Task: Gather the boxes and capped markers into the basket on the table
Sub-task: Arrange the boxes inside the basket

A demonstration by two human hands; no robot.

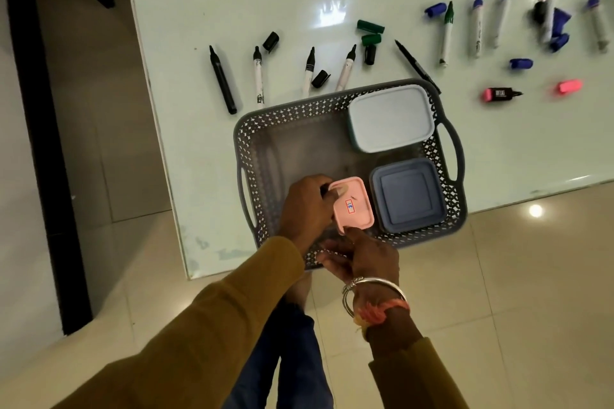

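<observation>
A grey perforated basket (pixel 252 143) sits at the table's near edge. Inside it lie a pale blue box (pixel 392 118) at the back right and a darker blue box (pixel 407 194) at the front right. A small pink box (pixel 357 206) with a sticker is over the basket's front, held by both hands. My left hand (pixel 307 206) grips its left side with the thumb on the lid. My right hand (pixel 362 256) pinches its near edge. Uncapped black markers (pixel 222 80), loose caps (pixel 370 26) and blue-tipped markers (pixel 476 25) lie on the table behind the basket.
The white glossy table (pixel 186 109) ends just below the basket; tiled floor lies beyond. A pink highlighter (pixel 498 94) and its cap (pixel 569 86) lie at the right. A dark post (pixel 40 143) stands on the left.
</observation>
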